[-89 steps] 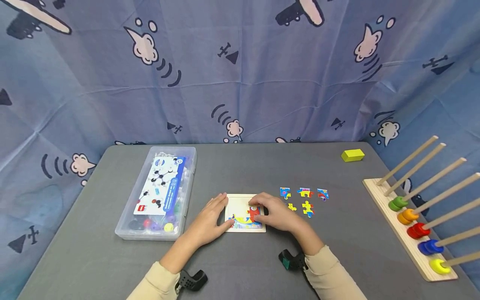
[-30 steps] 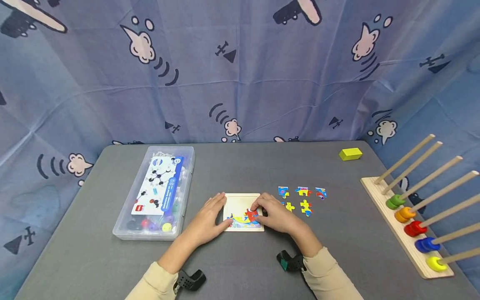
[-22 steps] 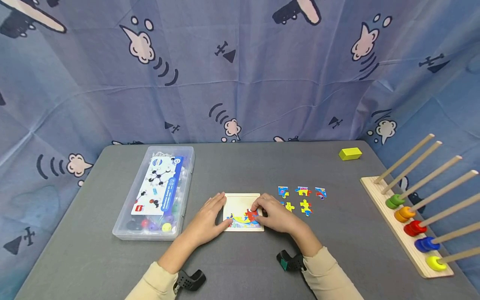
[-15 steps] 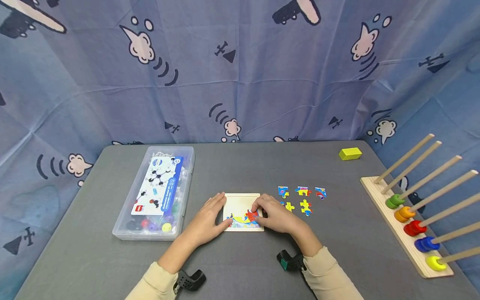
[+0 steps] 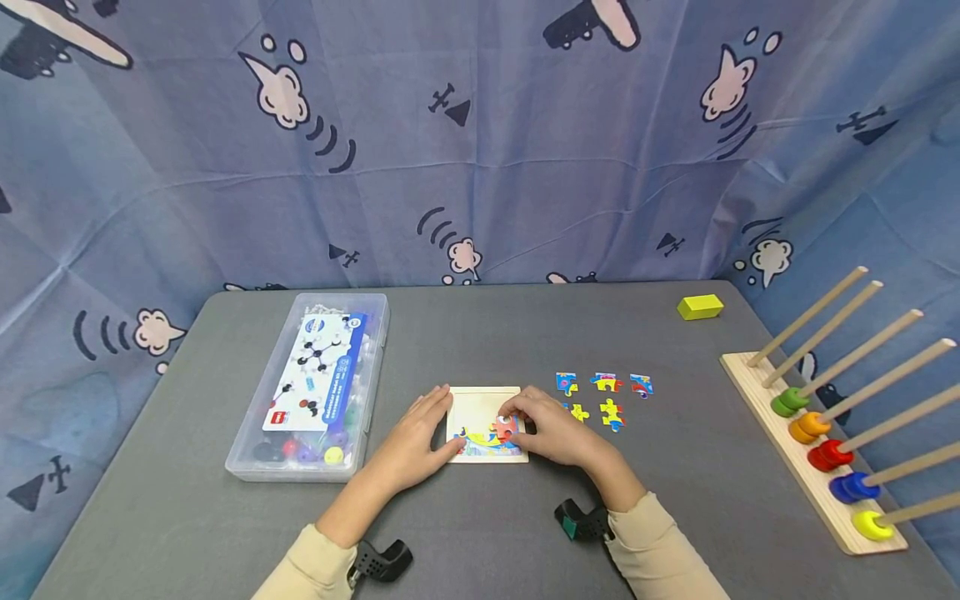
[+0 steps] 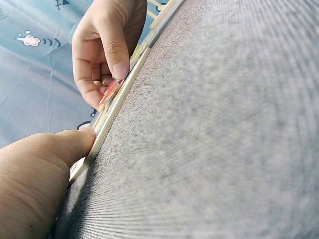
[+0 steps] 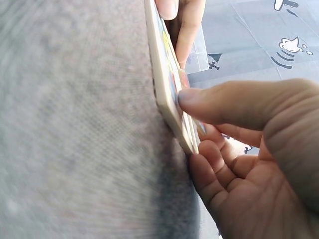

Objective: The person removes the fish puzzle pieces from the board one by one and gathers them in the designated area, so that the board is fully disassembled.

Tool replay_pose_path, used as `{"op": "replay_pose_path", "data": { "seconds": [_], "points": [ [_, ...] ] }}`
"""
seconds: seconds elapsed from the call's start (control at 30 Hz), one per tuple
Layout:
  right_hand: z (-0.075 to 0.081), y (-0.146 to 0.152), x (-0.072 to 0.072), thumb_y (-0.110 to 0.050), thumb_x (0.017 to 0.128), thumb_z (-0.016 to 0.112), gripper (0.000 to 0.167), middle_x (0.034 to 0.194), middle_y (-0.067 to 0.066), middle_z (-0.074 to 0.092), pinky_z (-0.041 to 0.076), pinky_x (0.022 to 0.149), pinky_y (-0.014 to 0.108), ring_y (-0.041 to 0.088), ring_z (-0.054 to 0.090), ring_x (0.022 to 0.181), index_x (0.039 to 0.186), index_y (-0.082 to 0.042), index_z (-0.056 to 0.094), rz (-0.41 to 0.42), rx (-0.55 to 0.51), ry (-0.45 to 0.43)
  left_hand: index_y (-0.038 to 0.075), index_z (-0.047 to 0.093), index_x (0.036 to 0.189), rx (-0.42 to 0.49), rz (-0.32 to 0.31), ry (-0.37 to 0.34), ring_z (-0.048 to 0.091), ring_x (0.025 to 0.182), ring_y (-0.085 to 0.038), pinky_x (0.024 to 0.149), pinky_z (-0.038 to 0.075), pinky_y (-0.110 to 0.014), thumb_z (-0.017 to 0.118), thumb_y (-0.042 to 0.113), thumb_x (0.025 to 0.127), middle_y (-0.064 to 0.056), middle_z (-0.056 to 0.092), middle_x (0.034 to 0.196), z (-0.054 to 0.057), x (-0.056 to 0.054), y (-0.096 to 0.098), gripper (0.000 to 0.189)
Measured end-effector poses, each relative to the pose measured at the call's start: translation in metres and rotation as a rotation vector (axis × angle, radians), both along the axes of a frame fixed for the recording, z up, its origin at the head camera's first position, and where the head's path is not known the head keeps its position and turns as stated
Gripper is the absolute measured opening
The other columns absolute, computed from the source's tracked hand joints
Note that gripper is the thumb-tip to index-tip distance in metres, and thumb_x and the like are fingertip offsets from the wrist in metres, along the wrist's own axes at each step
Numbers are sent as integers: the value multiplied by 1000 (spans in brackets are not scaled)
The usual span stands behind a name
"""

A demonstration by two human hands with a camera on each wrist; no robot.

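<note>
A square wooden puzzle tray (image 5: 474,402) lies flat on the table, with colourful pieces along its near part. My right hand (image 5: 553,427) pinches a red puzzle piece (image 5: 504,428) between thumb and fingers, low over the tray's right side. In the left wrist view the red piece (image 6: 110,92) tilts above the tray's surface. My left hand (image 5: 416,439) rests along the tray's left edge with its fingers extended, its thumb on the near left corner. Several loose puzzle pieces (image 5: 611,414) lie in two rows right of the tray, one partly hidden behind my right hand.
A clear plastic case (image 5: 309,387) of molecule-model parts stands to the left. At the right is a wooden peg board (image 5: 810,454) with coloured rings on slanting rods. A yellow block (image 5: 701,307) sits near the back right edge, before a blue curtain (image 5: 480,150).
The red piece, lower in the tray a second ago, is now tilted and catches the light between my right fingers. My left hand stays at the tray's edge.
</note>
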State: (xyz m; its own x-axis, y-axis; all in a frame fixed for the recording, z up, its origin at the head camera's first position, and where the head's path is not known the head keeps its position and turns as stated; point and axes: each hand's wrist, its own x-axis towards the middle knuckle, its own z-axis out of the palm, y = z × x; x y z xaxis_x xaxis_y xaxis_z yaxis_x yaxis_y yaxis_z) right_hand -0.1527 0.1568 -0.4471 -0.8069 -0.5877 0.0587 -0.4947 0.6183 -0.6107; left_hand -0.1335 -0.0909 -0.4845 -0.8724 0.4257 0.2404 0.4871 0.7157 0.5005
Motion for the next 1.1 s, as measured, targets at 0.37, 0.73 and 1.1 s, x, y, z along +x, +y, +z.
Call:
{"op": "replay_pose_path", "data": {
  "seconds": [0.37,0.73,1.1],
  "points": [
    [3,8,-4,-10,83,69,25,99,0,55,47,79,29,14,50,90,107,-9,63,0,52,62,-3,46,137,3,3,-15,35,139,-30,117,27,-44,66,36,87,-17,42,146,0,0,2,67],
    [9,57,-3,-5,81,70,29,105,3,60,51,77,32,18,56,88,110,-9,66,-88,-17,56,-4,46,136,8,2,0,36,138,-31,117,27,-43,67,35,86,-18,43,145,1,1,1,67],
    [10,115,7,-5,81,72,30,103,3,62,54,79,37,20,59,90,110,-8,67,-194,-3,124,-3,47,137,-5,6,-4,35,139,-30,117,27,-44,66,36,87,-17,43,145,1,1,0,67]
  ]
}}
